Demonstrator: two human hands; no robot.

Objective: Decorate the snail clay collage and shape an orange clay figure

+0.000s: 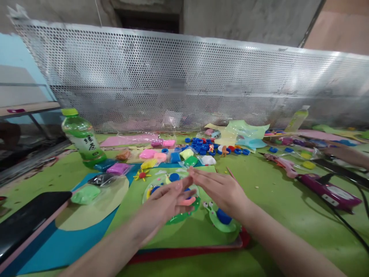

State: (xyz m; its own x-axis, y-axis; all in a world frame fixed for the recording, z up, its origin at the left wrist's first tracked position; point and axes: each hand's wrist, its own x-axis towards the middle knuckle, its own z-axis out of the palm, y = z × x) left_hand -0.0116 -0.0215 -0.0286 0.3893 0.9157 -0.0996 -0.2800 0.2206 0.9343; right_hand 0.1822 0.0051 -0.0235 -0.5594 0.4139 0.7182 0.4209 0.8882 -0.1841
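Note:
My left hand [165, 198] and my right hand [223, 190] meet at the fingertips above a green craft board [127, 223]. The left thumb and index finger point to the right, pinched close, while its lower fingers hang looser. On the right, the fingers are pressed together and the thumb is hidden; anything between the tips is too small to make out. Beneath them lies a round clay picture [180, 219] with blue-capped snails, partly covered by my left hand. A pink clay strip [187, 201] shows there. A light-green clay snail [221, 223] with a blue cap sits below my right wrist.
A green tea bottle [83, 144] and a black phone [31, 219] stand and lie at left. Behind are clay packets [148, 154] and blue caps [201, 146]. A purple corded tool [328, 192] lies right, near another person's hand [343, 152]. A perforated metal panel [184, 69] closes the back.

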